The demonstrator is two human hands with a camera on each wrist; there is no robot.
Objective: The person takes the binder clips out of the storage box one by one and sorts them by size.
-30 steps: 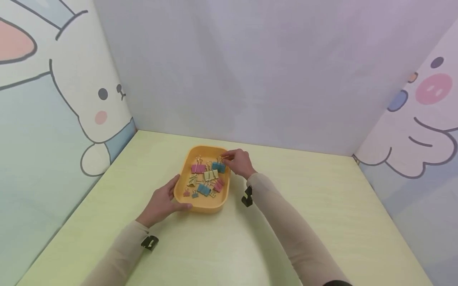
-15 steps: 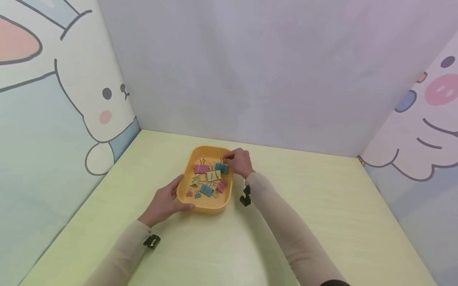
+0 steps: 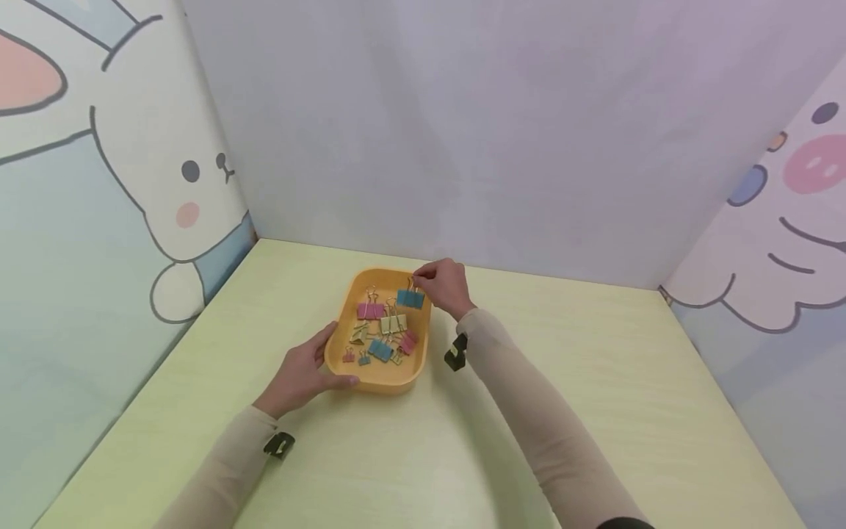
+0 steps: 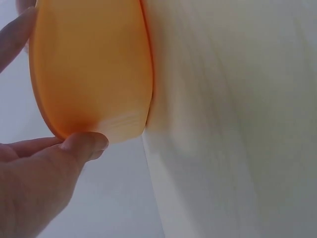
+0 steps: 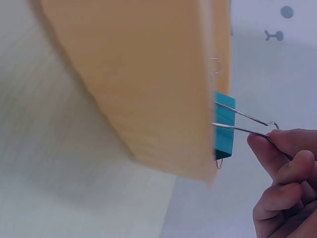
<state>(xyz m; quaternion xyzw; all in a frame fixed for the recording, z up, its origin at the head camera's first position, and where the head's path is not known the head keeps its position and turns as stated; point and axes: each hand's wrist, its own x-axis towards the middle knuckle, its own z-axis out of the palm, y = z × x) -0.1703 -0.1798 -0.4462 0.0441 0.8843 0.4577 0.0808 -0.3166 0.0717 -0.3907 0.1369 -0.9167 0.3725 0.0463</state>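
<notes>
The right hand [image 3: 446,284] pinches a wire handle [image 5: 242,130] of the teal clip [image 3: 410,298] between thumb and finger at the far right corner of the tray [image 3: 390,378], its other fingers curled in. The clip hangs body down, partly above the rim in the right wrist view; whether it touches the tray's floor I cannot tell. The left hand [image 3: 297,378] grips the near left corner of the tray, thumb on the near side and fingers along the left side. The orange tray sits on the pale worktop [image 3: 628,404], near the back wall [image 3: 423,147]. Inside it, a large pink clip [image 3: 370,311] lies left of the teal one, with a cream clip [image 3: 393,324] in the middle and a gold clip [image 3: 358,336] near the left wall. Closer to the person are a blue clip [image 3: 380,350], a pink clip to its right [image 3: 407,342], and, along the near end, a tiny pink clip [image 3: 348,356], a tiny blue clip [image 3: 364,359] and a tiny yellow clip [image 3: 396,358]
</notes>
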